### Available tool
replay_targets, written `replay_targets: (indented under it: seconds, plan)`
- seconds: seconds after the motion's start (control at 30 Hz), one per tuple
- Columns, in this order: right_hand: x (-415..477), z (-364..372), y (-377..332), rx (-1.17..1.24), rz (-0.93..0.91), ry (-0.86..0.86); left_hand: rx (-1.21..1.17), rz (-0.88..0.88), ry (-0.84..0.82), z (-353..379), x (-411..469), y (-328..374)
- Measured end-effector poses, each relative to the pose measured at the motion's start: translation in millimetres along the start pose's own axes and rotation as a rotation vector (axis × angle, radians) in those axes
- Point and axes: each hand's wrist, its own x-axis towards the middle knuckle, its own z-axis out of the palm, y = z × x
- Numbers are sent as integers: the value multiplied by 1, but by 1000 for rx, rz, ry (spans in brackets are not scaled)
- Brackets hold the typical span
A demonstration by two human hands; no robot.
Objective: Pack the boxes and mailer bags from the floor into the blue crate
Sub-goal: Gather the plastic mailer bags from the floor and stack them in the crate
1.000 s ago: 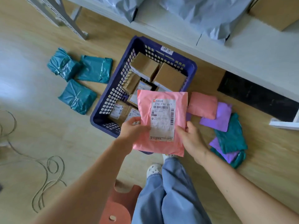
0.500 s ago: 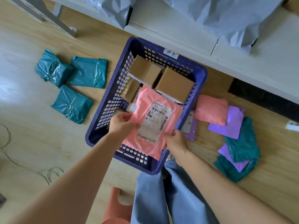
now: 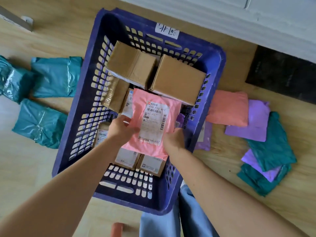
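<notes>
Lowered from above the near rim, the pink mailer bag (image 3: 153, 124) is now inside the blue crate (image 3: 217, 65).
Left hand (image 3: 122, 130) and right hand (image 3: 172, 141) each grip a side edge, fingers curled round it; released unevenly, it could slump against the cardboard boxes (image 3: 177, 77) at the crate's far end, crowding out later bags.

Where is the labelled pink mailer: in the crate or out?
In: left hand and right hand hold the pink mailer between blue crate walls.

pink mailer bag (image 3: 154, 117) label-up in blue crate (image 3: 82, 106) over cardboard boxes (image 3: 177, 77), teal bags (image 3: 56, 76) on floor
</notes>
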Motion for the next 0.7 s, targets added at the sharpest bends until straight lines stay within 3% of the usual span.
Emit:
replay_targets:
  seconds: [0.17,0.53,0.6,0.7]
  plan:
    - [5,-1,-2,-1,-2,-21,25,50,3,8,4,2]
    - [-9,0,13,-68,-46,-80,-50,-22,-205,21,-13,-12]
    - [-20,-3,16,-76,-101,-112,-31,-35,-175,26,-21,-10]
    - [-39,-17,19,33,-265,-159,-184,-25,-43,33,-44,4]
